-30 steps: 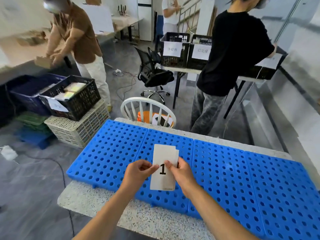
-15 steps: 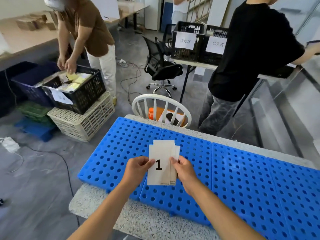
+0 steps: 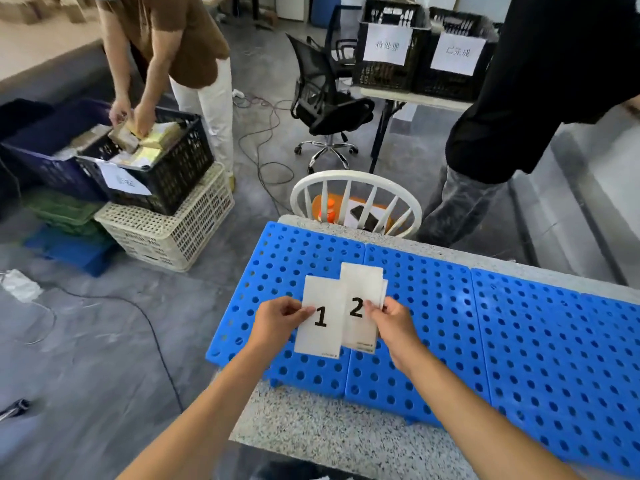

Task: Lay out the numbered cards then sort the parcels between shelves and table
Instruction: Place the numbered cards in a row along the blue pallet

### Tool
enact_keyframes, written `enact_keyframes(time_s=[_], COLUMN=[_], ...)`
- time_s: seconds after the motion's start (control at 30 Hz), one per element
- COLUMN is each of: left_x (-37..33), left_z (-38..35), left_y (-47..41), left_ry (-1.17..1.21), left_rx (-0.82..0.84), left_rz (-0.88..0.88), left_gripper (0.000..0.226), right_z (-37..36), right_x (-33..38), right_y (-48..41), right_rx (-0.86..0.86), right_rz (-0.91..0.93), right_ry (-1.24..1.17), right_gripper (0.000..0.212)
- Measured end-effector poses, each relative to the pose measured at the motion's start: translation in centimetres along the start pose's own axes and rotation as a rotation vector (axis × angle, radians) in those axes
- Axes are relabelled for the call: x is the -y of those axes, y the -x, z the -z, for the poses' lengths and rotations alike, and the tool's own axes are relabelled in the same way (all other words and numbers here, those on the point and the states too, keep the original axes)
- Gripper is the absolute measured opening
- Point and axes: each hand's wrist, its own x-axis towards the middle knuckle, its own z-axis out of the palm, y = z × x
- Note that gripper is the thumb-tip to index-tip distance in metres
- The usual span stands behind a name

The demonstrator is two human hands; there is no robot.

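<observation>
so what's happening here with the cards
A person is holding numbered cards above the blue perforated panels on the table. The left hand pinches card 1, pulled aside from the stack. The right hand holds the rest, with card 2 on top. No card lies on the panels yet.

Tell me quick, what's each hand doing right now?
Left hand: closed, pinching the card marked 1 at its left edge.
Right hand: closed, holding the rest of the cards, the 2 on top.
</observation>
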Motion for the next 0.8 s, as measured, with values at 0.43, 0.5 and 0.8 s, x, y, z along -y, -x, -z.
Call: enact_keyframes(time_s=[0.43, 0.5, 0.8], left_x=[8.1, 8.8, 9.7], left_z=[3.9, 3.8, 3.7], left_y=[-3.1, -3.3, -3.3], left_ry=[-0.231, -0.259, -0.403], left_rx=[0.049, 0.07, -0.018], left_rz=[0.181, 0.176, 0.203], left_gripper=[0.03, 0.031, 0.03], right_z=[-2.3, -2.4, -2.1], right_x=[-2.1, -2.2, -3.2], right_y=[1.0, 1.5, 3.0], right_rx=[-0.058, -0.061, -0.028], right_rz=[-0.138, -0.147, -0.16], right_ry=[-0.056, -0.045, -0.049], right_gripper=[0.009, 0.008, 0.007])
